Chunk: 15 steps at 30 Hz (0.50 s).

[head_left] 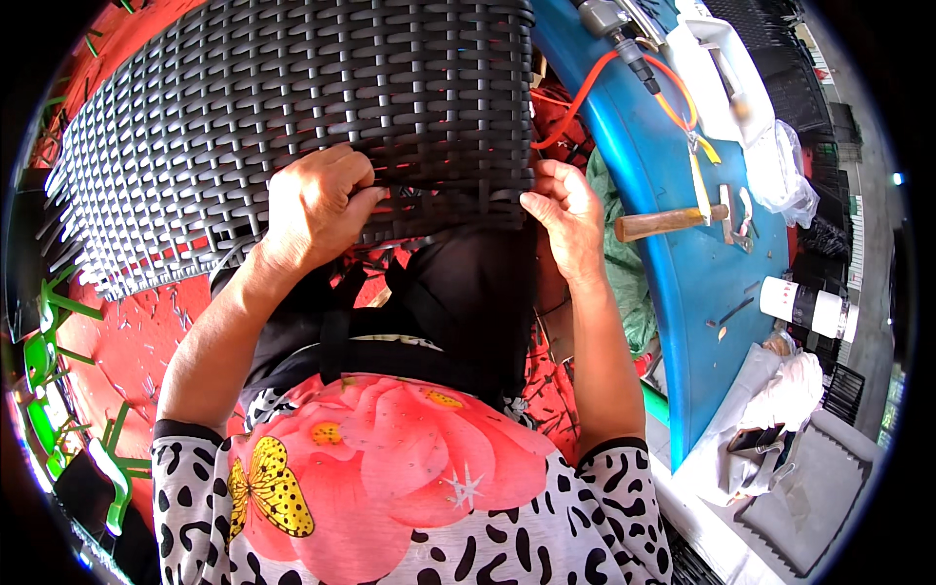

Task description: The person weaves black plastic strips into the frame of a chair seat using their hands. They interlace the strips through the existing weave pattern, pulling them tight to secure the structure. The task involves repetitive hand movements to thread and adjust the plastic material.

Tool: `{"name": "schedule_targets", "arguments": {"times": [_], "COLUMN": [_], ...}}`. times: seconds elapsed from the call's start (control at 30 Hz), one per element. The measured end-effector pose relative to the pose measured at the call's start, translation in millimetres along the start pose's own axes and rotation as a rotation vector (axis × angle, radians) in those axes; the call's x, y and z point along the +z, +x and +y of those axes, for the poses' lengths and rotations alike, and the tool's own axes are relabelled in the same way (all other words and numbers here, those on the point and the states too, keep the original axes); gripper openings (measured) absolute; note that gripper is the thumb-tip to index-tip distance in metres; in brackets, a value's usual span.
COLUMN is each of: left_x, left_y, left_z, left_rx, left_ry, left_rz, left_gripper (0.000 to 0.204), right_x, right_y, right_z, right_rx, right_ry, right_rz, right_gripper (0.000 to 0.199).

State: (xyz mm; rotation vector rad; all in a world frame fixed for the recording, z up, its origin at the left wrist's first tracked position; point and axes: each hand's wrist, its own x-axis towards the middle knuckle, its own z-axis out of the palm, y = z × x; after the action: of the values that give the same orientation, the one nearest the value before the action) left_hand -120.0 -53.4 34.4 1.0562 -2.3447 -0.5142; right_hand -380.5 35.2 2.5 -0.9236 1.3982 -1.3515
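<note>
A large dark grey woven wicker panel (322, 107) rests over my lap and fills the upper left. My left hand (322, 207) is closed on a dark flat wicker strand (429, 183) near the panel's near edge, its thumb pressed against the weave. At the panel's right corner my right hand (570, 219) pinches the woven edge between thumb and curled fingers. The weave between the hands is looser, with gaps showing. What exactly lies inside each grip is partly hidden by the fingers.
To the right stands a blue table (697, 283) with a wooden-handled hammer (673, 222), an air tool (614, 29) on an orange hose (585, 93), a white container (726, 83) and a white cup (807, 307). Green plastic chairs (41, 380) stand left on the red floor (127, 351).
</note>
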Motion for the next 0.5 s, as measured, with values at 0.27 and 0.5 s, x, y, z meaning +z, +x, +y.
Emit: {"name": "schedule_targets", "arguments": {"times": [0.27,0.5], "left_x": [2.1,2.2], "left_y": [0.8,-0.3], "left_z": [1.1,0.5], "left_rx": [-0.007,-0.01], "left_ry": [-0.016,-0.02], "left_rz": [0.017,0.012], "left_gripper": [0.02,0.02], "right_x": [-2.5,-2.8], "right_y": [1.2,0.6], "right_z": [3.2,1.7], "right_rx": [0.071,0.139], "right_ry": [0.128,0.134], "right_rz": [-0.02,-0.021], "right_gripper": [0.047,0.048]}}
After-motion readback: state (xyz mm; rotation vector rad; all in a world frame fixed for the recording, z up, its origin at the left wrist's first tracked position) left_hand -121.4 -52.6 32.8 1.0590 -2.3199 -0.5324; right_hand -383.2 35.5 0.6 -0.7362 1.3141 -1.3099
